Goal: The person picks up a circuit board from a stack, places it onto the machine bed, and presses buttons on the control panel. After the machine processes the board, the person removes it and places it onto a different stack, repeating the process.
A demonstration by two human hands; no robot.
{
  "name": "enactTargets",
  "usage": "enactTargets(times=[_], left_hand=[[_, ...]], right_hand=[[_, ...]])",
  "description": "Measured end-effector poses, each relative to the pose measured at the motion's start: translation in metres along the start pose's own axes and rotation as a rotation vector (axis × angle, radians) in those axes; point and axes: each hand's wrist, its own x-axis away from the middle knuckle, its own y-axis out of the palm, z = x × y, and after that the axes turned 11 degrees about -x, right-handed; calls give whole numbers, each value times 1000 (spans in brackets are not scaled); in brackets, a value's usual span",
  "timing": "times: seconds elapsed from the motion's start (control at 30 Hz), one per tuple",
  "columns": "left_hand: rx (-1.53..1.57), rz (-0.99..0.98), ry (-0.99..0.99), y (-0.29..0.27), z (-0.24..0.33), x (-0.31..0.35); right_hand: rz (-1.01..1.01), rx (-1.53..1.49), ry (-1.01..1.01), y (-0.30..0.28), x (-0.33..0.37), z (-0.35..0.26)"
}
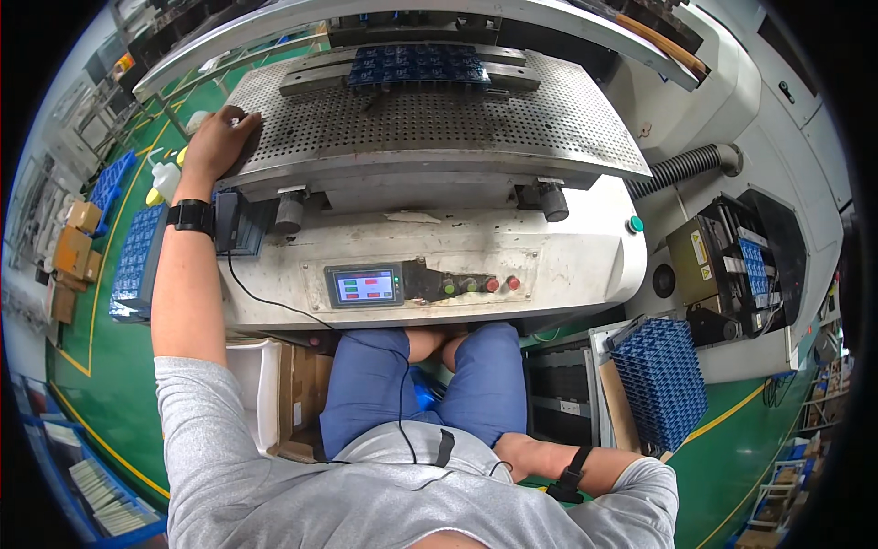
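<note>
1 left hand [218, 139] flat on perforated plate [439, 119].

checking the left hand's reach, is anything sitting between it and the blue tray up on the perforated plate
Nothing visible blocks it. The left hand rests on the left corner of the perforated plate, and the blue tray lies at the far middle on metal rails. Only bare plate and the low left rail end lie between.

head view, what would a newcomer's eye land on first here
The big perforated metal plate fills the upper middle, with a blue tray at its far end. The left hand rests on the plate's left corner. A small lit screen sits on the machine front below.
</note>
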Motion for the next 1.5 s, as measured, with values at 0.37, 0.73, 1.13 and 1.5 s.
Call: enactTargets(times=[0.37, 0.73, 1.13, 1.5], left_hand=[[-6, 27, 50, 15, -16, -10], [71, 109, 134, 17, -17, -8], [110, 45, 82, 18, -19, -12], [118, 11, 125, 18, -20, -14]], right_hand=[[7, 46, 36, -7, -3, -12], [-4, 12, 72, 0, -2, -1], [23, -24, 93, 23, -20, 24], [-15, -6, 79, 13, -12, 17]])
